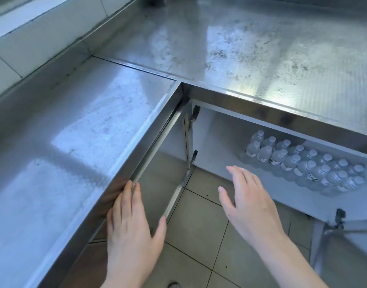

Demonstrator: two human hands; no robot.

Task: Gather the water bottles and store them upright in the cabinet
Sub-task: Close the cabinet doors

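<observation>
Our water bottles (305,163) stand upright in rows on the cabinet (272,194) shelf, far right, so storing looks done. Our left hand (132,223) presses flat on the open door (157,163), probably to close it; our right hand (249,204) hovers spread, holding nothing.

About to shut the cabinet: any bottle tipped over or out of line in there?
Nothing stands out. The bottles stand upright, caps up, in tidy rows on the cabinet shelf. No spill shows there.
</observation>
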